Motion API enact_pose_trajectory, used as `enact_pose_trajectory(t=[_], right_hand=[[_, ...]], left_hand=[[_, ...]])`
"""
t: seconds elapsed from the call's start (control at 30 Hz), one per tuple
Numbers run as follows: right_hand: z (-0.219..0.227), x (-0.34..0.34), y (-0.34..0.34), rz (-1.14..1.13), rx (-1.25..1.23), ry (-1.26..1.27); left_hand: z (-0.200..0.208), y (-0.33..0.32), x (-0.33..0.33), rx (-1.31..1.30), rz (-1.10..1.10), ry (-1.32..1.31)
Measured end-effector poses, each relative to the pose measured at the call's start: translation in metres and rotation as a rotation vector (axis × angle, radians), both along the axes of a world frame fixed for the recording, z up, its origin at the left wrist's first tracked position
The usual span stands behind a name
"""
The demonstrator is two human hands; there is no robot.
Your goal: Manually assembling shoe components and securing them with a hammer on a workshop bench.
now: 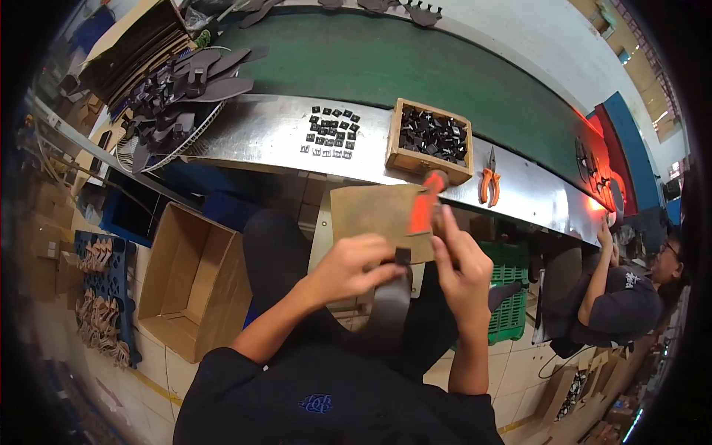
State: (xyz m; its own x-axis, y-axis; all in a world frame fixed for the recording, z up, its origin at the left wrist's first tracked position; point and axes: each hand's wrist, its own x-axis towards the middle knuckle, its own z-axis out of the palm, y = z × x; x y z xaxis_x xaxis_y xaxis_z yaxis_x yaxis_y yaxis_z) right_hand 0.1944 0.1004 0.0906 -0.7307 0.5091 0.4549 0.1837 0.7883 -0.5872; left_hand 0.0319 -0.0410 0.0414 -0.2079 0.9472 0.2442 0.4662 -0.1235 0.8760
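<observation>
Fingers of the left hand (360,267) are closed, centre frame, gripping the upper end of one dark curved strip (390,305); it drops below the fingertips towards the lap! One small black square piece (403,256) sits right at those fingertips, over the lower edge of one tan board (371,211). Just right, the right hand (466,268) curls its fingers round one red tool (421,213), blurred, its head above the board. Up top: one wooden box (429,160), its black pieces too heaped to count; one pair of orange-handled pliers (489,182) to its right; left, roughly five rows of small black clips (331,132).
</observation>
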Motion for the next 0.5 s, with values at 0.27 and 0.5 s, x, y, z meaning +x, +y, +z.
enact_pose_trajectory(t=[0.27, 0.5], right_hand=[[-0.034, -0.011, 0.009, 0.222, 0.431, -0.311], [0.001, 0.010, -0.001, 0.796, -0.789, -0.050]], left_hand=[[0.047, -0.047, 0.029, -0.057, -0.075, -0.536], [0.044, -0.051, 0.035, -0.127, -0.182, -0.676]])
